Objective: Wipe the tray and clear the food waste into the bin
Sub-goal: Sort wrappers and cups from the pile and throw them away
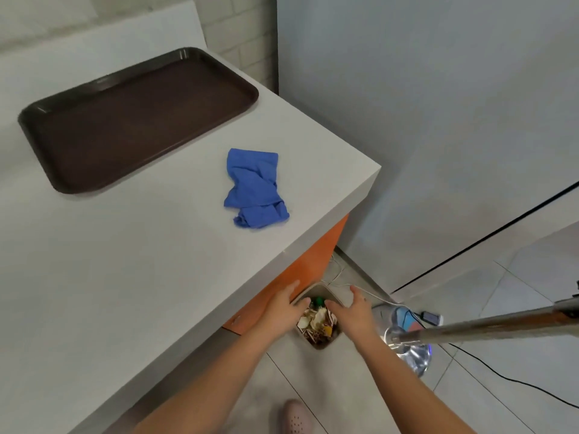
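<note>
A dark brown tray (pixel 138 120) lies bare on the white counter at the far left. A crumpled blue cloth (pixel 255 189) sits on the counter near its right corner, with no hand near it. On the floor beside the orange counter front stands a small beige bin (pixel 326 289) holding food waste (pixel 316 322). My left hand (pixel 283 303) grips the bin's left rim, thumb outside and fingers over the edge. My right hand (pixel 355 308) grips the right rim the same way.
The white counter (pixel 141 277) ends in a corner just above the bin. A metal pole (pixel 501 322) slants in from the right over a clear bottle (pixel 410 349). White and black cables (pixel 532 385) run over the tiled floor. A pink shoe (pixel 296 416) is below.
</note>
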`<state>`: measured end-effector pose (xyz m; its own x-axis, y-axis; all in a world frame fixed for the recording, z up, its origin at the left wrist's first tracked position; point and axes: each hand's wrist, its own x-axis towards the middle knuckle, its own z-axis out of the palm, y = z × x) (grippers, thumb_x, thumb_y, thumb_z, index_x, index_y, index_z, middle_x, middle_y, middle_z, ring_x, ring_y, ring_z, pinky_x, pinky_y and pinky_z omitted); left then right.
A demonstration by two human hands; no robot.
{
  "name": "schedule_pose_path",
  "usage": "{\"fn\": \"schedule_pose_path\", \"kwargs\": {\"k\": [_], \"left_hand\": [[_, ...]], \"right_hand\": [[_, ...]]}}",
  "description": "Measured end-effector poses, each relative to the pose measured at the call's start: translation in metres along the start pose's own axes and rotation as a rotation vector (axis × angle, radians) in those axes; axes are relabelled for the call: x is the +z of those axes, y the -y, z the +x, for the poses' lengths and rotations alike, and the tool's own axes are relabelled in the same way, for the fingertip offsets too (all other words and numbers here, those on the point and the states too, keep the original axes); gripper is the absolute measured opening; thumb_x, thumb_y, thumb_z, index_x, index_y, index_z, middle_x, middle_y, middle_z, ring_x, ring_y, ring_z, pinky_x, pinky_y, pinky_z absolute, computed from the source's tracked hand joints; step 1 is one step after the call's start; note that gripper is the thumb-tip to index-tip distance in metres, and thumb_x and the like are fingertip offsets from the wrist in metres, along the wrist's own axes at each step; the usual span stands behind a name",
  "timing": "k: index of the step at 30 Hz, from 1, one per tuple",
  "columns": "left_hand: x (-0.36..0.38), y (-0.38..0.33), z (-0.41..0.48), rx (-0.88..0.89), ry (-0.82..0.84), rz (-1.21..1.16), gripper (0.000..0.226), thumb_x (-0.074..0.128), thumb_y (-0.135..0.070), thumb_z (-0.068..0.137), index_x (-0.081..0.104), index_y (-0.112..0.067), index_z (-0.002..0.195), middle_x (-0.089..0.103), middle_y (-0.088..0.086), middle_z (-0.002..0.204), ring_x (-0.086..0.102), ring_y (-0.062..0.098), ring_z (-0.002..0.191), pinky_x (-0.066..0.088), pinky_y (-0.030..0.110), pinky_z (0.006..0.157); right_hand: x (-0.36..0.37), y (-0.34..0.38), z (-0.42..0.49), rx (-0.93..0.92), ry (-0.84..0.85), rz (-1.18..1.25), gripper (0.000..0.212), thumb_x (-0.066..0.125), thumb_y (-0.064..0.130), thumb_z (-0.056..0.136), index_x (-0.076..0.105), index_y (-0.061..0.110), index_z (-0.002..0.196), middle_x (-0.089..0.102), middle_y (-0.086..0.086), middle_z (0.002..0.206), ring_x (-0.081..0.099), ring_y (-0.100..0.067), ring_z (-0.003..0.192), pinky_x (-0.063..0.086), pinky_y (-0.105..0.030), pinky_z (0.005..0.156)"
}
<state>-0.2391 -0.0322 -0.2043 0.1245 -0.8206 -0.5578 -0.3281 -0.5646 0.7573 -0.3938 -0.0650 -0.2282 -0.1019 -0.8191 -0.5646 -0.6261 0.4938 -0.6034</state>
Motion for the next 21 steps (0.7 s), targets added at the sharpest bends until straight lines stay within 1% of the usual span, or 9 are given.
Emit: {"fn": "schedule_pose_path", "kwargs": {"k": [1, 3, 5, 6, 9, 12, 14, 16, 21], "left_hand": [[-0.009, -0.003, -0.012, 0.058, -0.032, -0.01, 0.048, 0.058, -0.022, 0.092, 0.044, -0.018, 0.138, 0.043, -0.003, 0.143, 0.037, 0.014, 0.136, 0.027, 0.018, 0.104], [-0.03, -0.016, -0.044, 0.173, -0.078, -0.09, 0.03, 0.059, -0.018, 0.091, 0.057, -0.029, 0.119, 0.054, -0.013, 0.128, 0.048, 0.009, 0.126, 0.034, 0.011, 0.098], [-0.054, -0.035, -0.084, 0.266, -0.13, -0.198, 0.023, 0.059, -0.013, 0.091, 0.063, -0.031, 0.104, 0.064, -0.016, 0.112, 0.058, 0.002, 0.112, 0.041, 0.007, 0.089], [-0.067, -0.044, -0.106, 0.312, -0.184, -0.247, 0.022, 0.059, -0.011, 0.091, 0.066, -0.029, 0.1, 0.069, -0.014, 0.104, 0.062, 0.001, 0.105, 0.043, 0.008, 0.086], [-0.112, -0.061, -0.165, 0.46, -0.44, -0.366, 0.022, 0.056, -0.005, 0.091, 0.069, -0.023, 0.095, 0.073, -0.006, 0.091, 0.067, 0.007, 0.092, 0.05, 0.015, 0.083], [-0.164, -0.059, -0.203, 0.489, -0.72, -0.47, 0.02, 0.054, -0.004, 0.091, 0.069, -0.017, 0.095, 0.073, -0.001, 0.086, 0.069, 0.014, 0.083, 0.055, 0.022, 0.076], [-0.202, -0.048, -0.222, 0.49, -0.88, -0.532, 0.022, 0.053, -0.002, 0.091, 0.069, -0.017, 0.093, 0.072, 0.001, 0.084, 0.069, 0.016, 0.079, 0.056, 0.023, 0.071], [-0.238, -0.03, -0.243, 0.482, -1.003, -0.583, 0.024, 0.052, 0.0, 0.092, 0.069, -0.017, 0.091, 0.071, 0.002, 0.081, 0.068, 0.018, 0.076, 0.055, 0.023, 0.067], [-0.33, 0.036, -0.304, 0.463, -1.201, -0.681, 0.022, 0.051, 0.0, 0.092, 0.068, -0.014, 0.093, 0.07, 0.001, 0.076, 0.065, 0.016, 0.07, 0.054, 0.025, 0.064]], "right_hand": [[0.001, 0.006, -0.007, -0.042, -0.02, 0.058, 0.066, 0.071, 0.035, 0.08, 0.041, 0.02, 0.137, 0.045, -0.012, 0.137, 0.053, -0.025, 0.113, 0.046, -0.04, 0.097], [0.0, 0.027, -0.03, -0.158, -0.064, 0.184, 0.034, 0.07, 0.026, 0.083, 0.054, 0.028, 0.112, 0.059, -0.001, 0.116, 0.058, -0.016, 0.099, 0.05, -0.039, 0.091], [-0.002, 0.054, -0.059, -0.267, -0.074, 0.319, 0.017, 0.068, 0.018, 0.085, 0.061, 0.029, 0.096, 0.066, 0.007, 0.096, 0.063, -0.015, 0.09, 0.052, -0.042, 0.088], [-0.004, 0.07, -0.077, -0.331, -0.05, 0.395, 0.013, 0.066, 0.014, 0.086, 0.065, 0.025, 0.093, 0.068, 0.006, 0.089, 0.065, -0.014, 0.084, 0.053, -0.042, 0.085], [-0.005, 0.122, -0.134, -0.554, 0.103, 0.555, 0.012, 0.062, 0.005, 0.088, 0.068, 0.016, 0.087, 0.067, -0.004, 0.078, 0.062, -0.014, 0.07, 0.054, -0.03, 0.066], [0.011, 0.174, -0.182, -0.699, 0.289, 0.589, 0.013, 0.061, 0.004, 0.088, 0.067, 0.016, 0.087, 0.065, -0.007, 0.075, 0.06, -0.014, 0.061, 0.05, -0.023, 0.056], [0.033, 0.208, -0.207, -0.761, 0.4, 0.555, 0.013, 0.061, 0.006, 0.088, 0.067, 0.017, 0.09, 0.064, -0.003, 0.073, 0.059, -0.014, 0.059, 0.049, -0.022, 0.055], [0.061, 0.238, -0.233, -0.824, 0.492, 0.512, 0.011, 0.061, 0.009, 0.089, 0.067, 0.017, 0.094, 0.065, -0.005, 0.075, 0.061, -0.014, 0.06, 0.05, -0.021, 0.056], [0.154, 0.304, -0.302, -0.977, 0.638, 0.457, 0.012, 0.06, 0.008, 0.089, 0.066, 0.018, 0.093, 0.062, -0.006, 0.074, 0.059, -0.013, 0.059, 0.047, -0.019, 0.056]]}}
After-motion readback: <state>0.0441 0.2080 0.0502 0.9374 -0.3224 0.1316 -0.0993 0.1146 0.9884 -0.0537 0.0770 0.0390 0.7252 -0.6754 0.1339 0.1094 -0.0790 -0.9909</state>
